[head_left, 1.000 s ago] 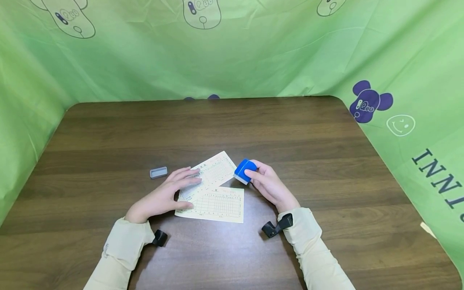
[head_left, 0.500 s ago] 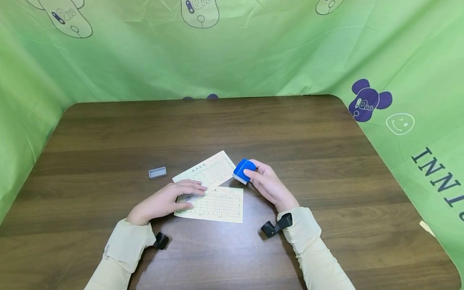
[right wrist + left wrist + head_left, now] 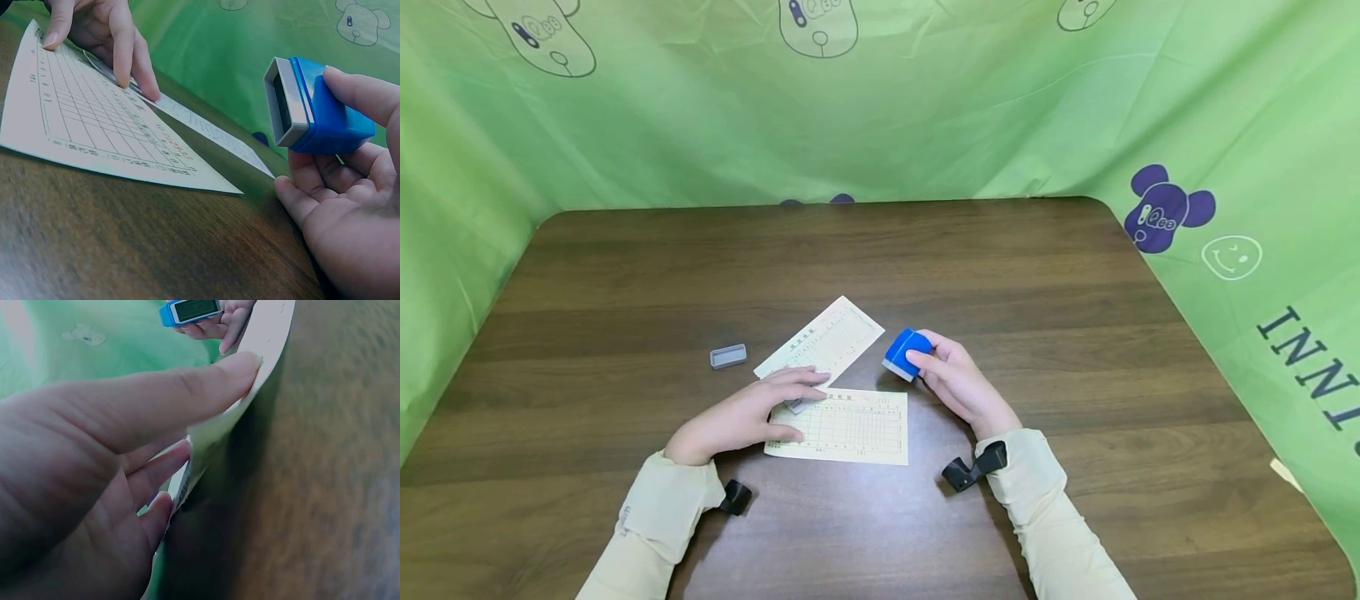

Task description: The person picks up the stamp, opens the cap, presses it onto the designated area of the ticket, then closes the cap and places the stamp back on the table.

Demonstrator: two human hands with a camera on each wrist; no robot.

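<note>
My right hand (image 3: 962, 385) holds a blue rubber stamp (image 3: 907, 348) between thumb and fingers, raised above the wooden table. The stamp's dark face in its whitish frame points left in the right wrist view. My left hand (image 3: 737, 421) lies over two printed paper slips, its thumb on the near slip (image 3: 861, 429) and its fingertips where that slip meets the far slip (image 3: 827, 337). Those fingers cover the slips' left part. Seen from the left wrist, the near slip's edge bows upward under the thumb (image 3: 206, 394).
Left of the far slip lies a small grey stamp cap (image 3: 728, 357). The brown table (image 3: 880, 267) reaches back to a green printed curtain (image 3: 925, 108), which also hangs along both sides. Black camera mounts (image 3: 973, 467) stick out from the wrists.
My left hand has drawn back toward me from the far slip. That slip has turned counterclockwise and shifted away from the stamp. The right hand and stamp have stayed in place.
</note>
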